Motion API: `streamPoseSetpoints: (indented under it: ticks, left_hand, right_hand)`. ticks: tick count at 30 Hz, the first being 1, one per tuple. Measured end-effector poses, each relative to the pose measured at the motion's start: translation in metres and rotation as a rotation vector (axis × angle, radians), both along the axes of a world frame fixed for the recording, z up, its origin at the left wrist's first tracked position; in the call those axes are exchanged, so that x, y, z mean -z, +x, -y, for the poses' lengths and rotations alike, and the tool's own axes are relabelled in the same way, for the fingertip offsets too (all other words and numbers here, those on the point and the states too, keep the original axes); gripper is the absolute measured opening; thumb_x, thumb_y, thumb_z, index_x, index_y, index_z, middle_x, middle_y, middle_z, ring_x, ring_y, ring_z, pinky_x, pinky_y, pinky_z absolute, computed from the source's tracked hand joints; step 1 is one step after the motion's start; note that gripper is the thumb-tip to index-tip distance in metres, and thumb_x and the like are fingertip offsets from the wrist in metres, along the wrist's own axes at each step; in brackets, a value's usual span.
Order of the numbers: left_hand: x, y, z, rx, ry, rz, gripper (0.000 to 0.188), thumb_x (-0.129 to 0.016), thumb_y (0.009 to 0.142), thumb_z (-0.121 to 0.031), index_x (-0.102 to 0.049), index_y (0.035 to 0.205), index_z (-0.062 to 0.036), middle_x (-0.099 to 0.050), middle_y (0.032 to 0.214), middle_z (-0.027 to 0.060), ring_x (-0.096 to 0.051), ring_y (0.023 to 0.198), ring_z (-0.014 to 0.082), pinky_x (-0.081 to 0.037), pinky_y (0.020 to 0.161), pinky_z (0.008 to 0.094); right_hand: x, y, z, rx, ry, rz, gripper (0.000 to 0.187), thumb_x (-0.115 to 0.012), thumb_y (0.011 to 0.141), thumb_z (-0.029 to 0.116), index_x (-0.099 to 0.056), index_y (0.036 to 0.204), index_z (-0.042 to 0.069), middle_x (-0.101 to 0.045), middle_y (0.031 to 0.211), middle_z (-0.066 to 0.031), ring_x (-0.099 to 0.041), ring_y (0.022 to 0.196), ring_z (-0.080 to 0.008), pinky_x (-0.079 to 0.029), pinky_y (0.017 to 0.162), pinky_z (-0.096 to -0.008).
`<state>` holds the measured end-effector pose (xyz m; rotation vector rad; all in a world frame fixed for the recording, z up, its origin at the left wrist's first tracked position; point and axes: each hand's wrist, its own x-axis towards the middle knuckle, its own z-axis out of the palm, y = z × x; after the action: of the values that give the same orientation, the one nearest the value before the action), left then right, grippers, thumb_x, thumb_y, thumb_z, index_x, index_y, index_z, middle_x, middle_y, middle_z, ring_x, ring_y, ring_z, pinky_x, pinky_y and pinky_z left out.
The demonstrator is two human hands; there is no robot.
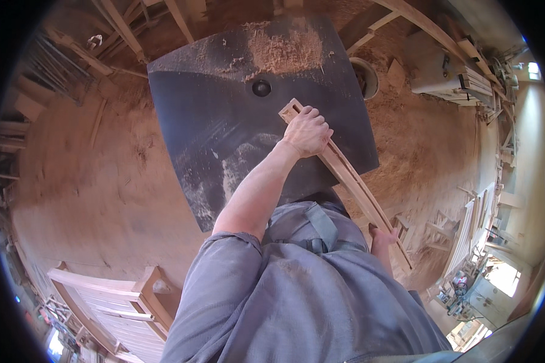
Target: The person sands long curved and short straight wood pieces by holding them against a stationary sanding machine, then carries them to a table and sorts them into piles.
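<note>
A long wooden rail [352, 180] with a groove along it and a slot near its far end slants across the right part of a dark machine table [203, 115]. My left hand [309, 132] reaches forward and is closed around the rail just short of its slotted end. Beside my right hip, my right hand [383, 238] grips the rail near its close end; part of this hand is behind the wood. A round black spindle or knob [261, 88] stands in the table, ahead and left of the rail's far end, apart from it.
Wood shavings [284, 51] lie heaped on the table's far side. A round bucket-like container [365, 78] is beyond its right edge. A slatted wooden frame [103, 296] stands at the lower left. Sawdust covers the floor [91, 181]; timber is piled around the edges.
</note>
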<state>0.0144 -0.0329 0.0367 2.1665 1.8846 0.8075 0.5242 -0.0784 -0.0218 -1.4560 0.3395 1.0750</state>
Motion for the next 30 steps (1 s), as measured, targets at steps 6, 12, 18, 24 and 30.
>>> streamPoseSetpoints:
  ticks: [6, 12, 18, 24, 30]
  left_hand:
    - [0.015, -0.041, -0.028, -0.111, 0.157, 0.071, 0.028, -0.065, 0.084, -0.026, -0.065, 0.061, -0.0104, -0.062, 0.069, 0.0024, -0.058, 0.08, 0.0229, -0.047, 0.085, 0.0361]
    - [0.025, -0.054, -0.042, -0.106, 0.239, 0.156, 0.028, -0.068, 0.08, -0.023, -0.06, 0.056, -0.0114, -0.058, 0.066, 0.0018, -0.056, 0.076, 0.0229, -0.047, 0.082, 0.0354]
    - [0.025, -0.061, -0.043, -0.111, 0.233, 0.202, 0.027, -0.068, 0.08, -0.021, -0.058, 0.057, -0.011, -0.057, 0.066, 0.0022, -0.055, 0.075, 0.0232, -0.047, 0.08, 0.0358]
    - [0.023, -0.064, -0.05, -0.086, 0.234, 0.205, 0.027, -0.068, 0.079, -0.02, -0.056, 0.057, -0.011, -0.056, 0.065, 0.0025, -0.055, 0.075, 0.0234, -0.047, 0.078, 0.036]
    - [0.028, -0.069, -0.037, -0.113, 0.224, 0.258, 0.027, -0.068, 0.079, -0.018, -0.055, 0.057, -0.0108, -0.055, 0.065, 0.0029, -0.054, 0.073, 0.0234, -0.046, 0.077, 0.0361]
  right_hand:
    - [-0.009, -0.056, -0.023, 0.008, 0.006, -0.031, 0.068, -0.039, 0.093, 0.058, -0.045, 0.141, 0.01, -0.051, 0.14, -0.0094, -0.053, 0.122, -0.0333, -0.048, 0.09, -0.0574]
    - [-0.025, -0.094, -0.046, 0.113, -0.052, 0.035, 0.058, -0.045, 0.088, 0.052, -0.058, 0.13, 0.015, -0.058, 0.134, -0.0097, -0.055, 0.121, -0.033, -0.047, 0.091, -0.0558]
    - [-0.018, -0.09, -0.049, 0.043, -0.035, 0.089, 0.069, -0.037, 0.093, 0.055, -0.042, 0.145, 0.009, -0.05, 0.145, -0.0126, -0.051, 0.13, -0.0344, -0.046, 0.101, -0.0581]
    - [-0.011, -0.076, -0.042, 0.008, -0.035, 0.077, 0.066, -0.037, 0.093, 0.052, -0.046, 0.142, 0.008, -0.053, 0.14, -0.0138, -0.056, 0.124, -0.0368, -0.05, 0.095, -0.0583]
    - [-0.012, -0.081, -0.048, 0.032, -0.09, 0.121, 0.067, -0.035, 0.094, 0.052, -0.044, 0.143, 0.007, -0.053, 0.14, -0.0163, -0.057, 0.123, -0.0378, -0.05, 0.096, -0.0602]
